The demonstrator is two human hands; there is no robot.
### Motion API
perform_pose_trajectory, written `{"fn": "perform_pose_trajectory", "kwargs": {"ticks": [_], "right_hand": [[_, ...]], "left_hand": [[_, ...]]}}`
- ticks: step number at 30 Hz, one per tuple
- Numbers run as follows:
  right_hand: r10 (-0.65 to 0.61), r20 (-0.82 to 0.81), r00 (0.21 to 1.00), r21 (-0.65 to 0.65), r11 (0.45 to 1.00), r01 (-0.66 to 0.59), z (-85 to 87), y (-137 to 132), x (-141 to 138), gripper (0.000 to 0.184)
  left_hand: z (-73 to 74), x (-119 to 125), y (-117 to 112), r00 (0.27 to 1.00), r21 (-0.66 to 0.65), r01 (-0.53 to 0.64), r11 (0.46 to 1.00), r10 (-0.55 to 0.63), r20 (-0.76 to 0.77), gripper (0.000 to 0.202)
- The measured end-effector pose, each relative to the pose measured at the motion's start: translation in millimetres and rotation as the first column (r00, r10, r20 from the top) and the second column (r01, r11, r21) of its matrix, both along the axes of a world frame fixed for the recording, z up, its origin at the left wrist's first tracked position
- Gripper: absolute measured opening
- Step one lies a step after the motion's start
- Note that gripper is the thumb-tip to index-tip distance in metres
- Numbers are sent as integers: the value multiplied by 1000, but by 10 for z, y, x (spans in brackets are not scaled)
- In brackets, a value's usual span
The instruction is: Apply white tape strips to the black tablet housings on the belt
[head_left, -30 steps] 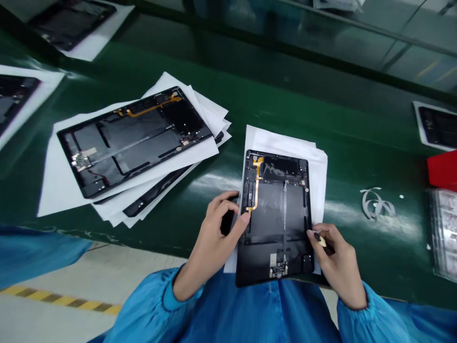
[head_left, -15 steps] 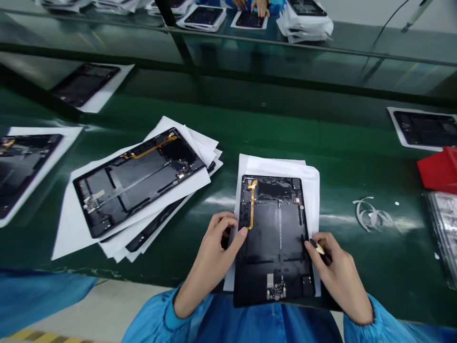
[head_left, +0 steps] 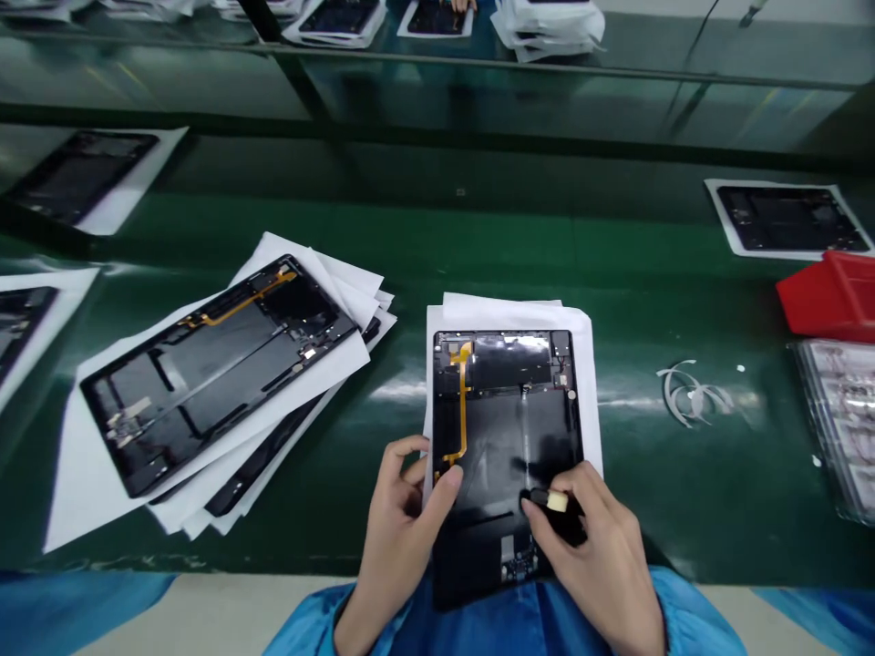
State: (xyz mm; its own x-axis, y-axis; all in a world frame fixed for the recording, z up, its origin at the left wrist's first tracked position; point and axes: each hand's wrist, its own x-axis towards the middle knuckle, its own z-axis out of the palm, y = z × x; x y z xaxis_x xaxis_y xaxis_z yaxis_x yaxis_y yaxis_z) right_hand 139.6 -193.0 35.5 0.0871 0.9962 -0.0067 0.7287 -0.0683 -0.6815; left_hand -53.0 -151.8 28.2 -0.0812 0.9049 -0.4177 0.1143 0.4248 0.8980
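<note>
Right in front of me, a black tablet housing with an orange flex cable lies on white sheets, its near end reaching over the table edge. My left hand grips its left side, thumb on top near the cable's lower end and the other fingers at the edge. Over the lower right part of the housing is my right hand. Between its thumb and fingers is a small piece, cream at one end and black at the other; its exact kind is unclear.
On the left, a tilted pile of white sheets carries another tablet housing. Curled white strips lie to the right, near a red bin and clear trays. Across the divider, a co-worker's hand touches a housing.
My right hand has moved left from the housing's right edge to over its lower part, carrying the small piece. My left hand still holds the left side. The camera view has shifted.
</note>
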Motion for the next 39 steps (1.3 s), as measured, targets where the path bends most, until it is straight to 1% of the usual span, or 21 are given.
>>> {"fn": "perform_pose_trajectory", "kwargs": {"ticks": [3,6,8,10,12,15,19,21,23,25,27,28,30,31,32,33,34,36,37,39], "right_hand": [[-27,5,1000,-14,1000,27,-31,-22,-19,14],[-43,-8,999,-31,999,43,-30,-43,-16,13],[-62,-23,998,-22,998,61,-8,-44,-15,13],[-88,-45,995,18,996,89,28,-32,-9,14],[-111,-73,991,69,991,116,71,-9,4,16],[-120,-84,989,125,984,130,125,32,16,15],[-143,-72,987,115,982,150,133,80,-21,13],[-160,-70,985,91,982,166,123,114,-48,13],[-158,-74,985,82,983,164,131,167,-65,13],[-147,-97,984,113,981,158,170,246,-55,14],[-185,-141,973,207,955,211,233,347,-7,17],[-232,-170,958,264,926,271,264,401,32,19],[-338,-229,913,349,847,401,299,510,138,20],[-372,-249,894,367,818,443,292,562,199,19],[-388,-257,885,365,809,461,264,610,259,19],[-382,-252,889,351,820,452,216,655,316,18],[-366,-243,899,330,840,431,150,696,368,18],[-332,-222,917,273,881,386,-10,764,450,19],[-323,-211,923,246,896,370,-89,791,480,20],[-313,-192,930,210,913,350,-210,829,523,22]], "left_hand": [[16,65,-58,994,47,-98,994,100,-35,40],[94,148,-87,983,65,-170,983,174,-63,38],[151,194,-83,974,90,-211,973,218,-66,39],[194,215,-62,967,110,-243,964,250,-52,41],[211,204,-26,965,110,-254,961,259,-32,44],[183,139,39,970,89,-241,967,242,1,48],[98,67,86,982,98,-191,977,190,22,53],[89,75,83,979,119,-200,972,203,-9,51],[127,99,96,970,155,-229,961,239,-48,46],[209,115,188,969,220,-217,951,237,-69,40],[322,105,429,981,307,-134,942,169,-91,38],[384,91,618,987,350,-79,933,124,-107,39],[497,47,1129,989,428,9,904,55,-136,46],[536,22,1436,990,466,30,884,37,-135,49],[557,-2,1761,991,510,40,859,34,-133,52],[553,-21,2090,989,531,56,845,27,-146,54],[525,-33,2408,987,533,66,844,23,-160,52],[404,-32,2956,981,517,66,853,39,-189,43],[325,-23,3168,976,500,66,863,49,-214,36],[180,-7,3454,958,466,78,881,63,-280,26]]}}
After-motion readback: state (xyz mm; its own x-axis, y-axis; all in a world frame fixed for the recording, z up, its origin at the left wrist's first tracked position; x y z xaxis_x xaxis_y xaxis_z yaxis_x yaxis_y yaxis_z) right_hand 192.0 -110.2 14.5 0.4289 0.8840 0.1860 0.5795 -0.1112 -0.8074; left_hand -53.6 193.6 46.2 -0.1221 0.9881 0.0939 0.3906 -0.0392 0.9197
